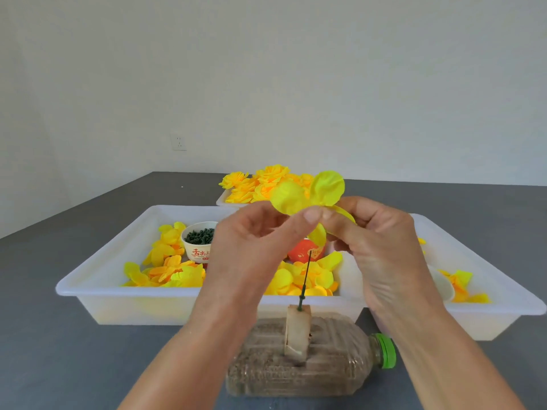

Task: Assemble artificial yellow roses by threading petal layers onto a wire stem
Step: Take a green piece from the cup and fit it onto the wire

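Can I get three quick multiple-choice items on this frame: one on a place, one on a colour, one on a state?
1. Where does the wire stem stand?
A. In a block on the lying bottle
B. In the paper cup
C. In the far tray

2. What colour is the bottle cap?
A. Red
B. Green
C. White

3. What is the state of the petal layer?
A. Threaded on the stem
B. Lying in the tray
C. Held above the stem by both hands

Answers: 1 A, the stem rises from the block on the bottle. 2 B, the cap is green. 3 C, the left hand and right hand pinch it above the stem's tip.
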`<state>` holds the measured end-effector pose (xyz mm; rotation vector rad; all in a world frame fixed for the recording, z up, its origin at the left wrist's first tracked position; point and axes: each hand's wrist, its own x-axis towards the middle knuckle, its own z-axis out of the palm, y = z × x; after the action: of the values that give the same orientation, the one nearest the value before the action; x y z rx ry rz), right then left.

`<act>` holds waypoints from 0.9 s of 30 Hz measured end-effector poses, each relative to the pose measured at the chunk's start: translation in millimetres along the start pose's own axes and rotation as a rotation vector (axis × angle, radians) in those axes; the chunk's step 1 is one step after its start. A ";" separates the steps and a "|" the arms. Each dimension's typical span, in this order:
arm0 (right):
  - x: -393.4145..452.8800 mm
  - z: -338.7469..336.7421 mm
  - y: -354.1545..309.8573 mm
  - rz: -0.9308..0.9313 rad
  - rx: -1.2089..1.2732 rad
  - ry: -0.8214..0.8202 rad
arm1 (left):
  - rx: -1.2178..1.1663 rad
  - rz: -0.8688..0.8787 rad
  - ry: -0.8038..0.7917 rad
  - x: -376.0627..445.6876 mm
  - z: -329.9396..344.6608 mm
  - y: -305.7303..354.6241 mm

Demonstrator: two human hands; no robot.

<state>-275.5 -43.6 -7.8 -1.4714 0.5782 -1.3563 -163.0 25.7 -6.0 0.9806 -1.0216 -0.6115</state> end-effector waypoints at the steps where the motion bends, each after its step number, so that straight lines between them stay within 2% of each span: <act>1: -0.8 0.8 -2.7 -0.018 -0.001 -0.005 | 0.002 0.003 -0.027 3.5 2.8 4.4; 5: -5.3 0.3 -11.9 0.006 0.058 -0.039 | -0.007 0.087 -0.038 10.0 4.6 7.7; 7: -5.8 -2.4 -13.8 0.063 0.159 -0.047 | 0.073 0.225 0.020 10.7 3.0 5.1; 11: -5.4 -4.2 -21.2 0.298 0.565 -0.156 | 0.308 0.600 0.086 9.8 0.2 -1.5; 14: -6.2 -2.3 -25.6 0.346 0.551 -0.196 | 0.391 0.731 0.061 11.3 -0.9 -3.5; 15: -6.6 -1.1 -26.4 0.340 0.543 -0.186 | 0.362 0.711 0.031 10.5 -0.4 -4.4; 17: -7.0 0.5 -26.7 0.308 0.543 -0.140 | 0.193 0.522 0.013 6.3 1.9 -4.0; 19: -6.9 -1.3 -24.7 0.243 0.481 -0.071 | 0.044 0.297 0.092 3.4 1.6 -5.7; 21: -6.8 -4.1 -20.7 0.193 0.404 -0.028 | -0.005 0.034 0.157 4.5 -2.3 -1.8; 23: -7.7 -4.5 -17.0 0.170 0.365 -0.018 | -0.004 -0.179 0.037 5.2 -5.6 2.6; 25: -8.6 -3.0 -15.2 0.153 0.335 -0.021 | 0.012 -0.250 -0.099 3.9 -4.0 6.7; 27: -9.2 -1.2 -14.1 0.163 0.353 -0.033 | -0.063 -0.255 -0.135 3.1 -1.8 7.0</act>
<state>-282.9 -30.8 0.4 -1.1336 0.4034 -1.2315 -160.2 27.2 1.2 1.0326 -0.9967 -0.9258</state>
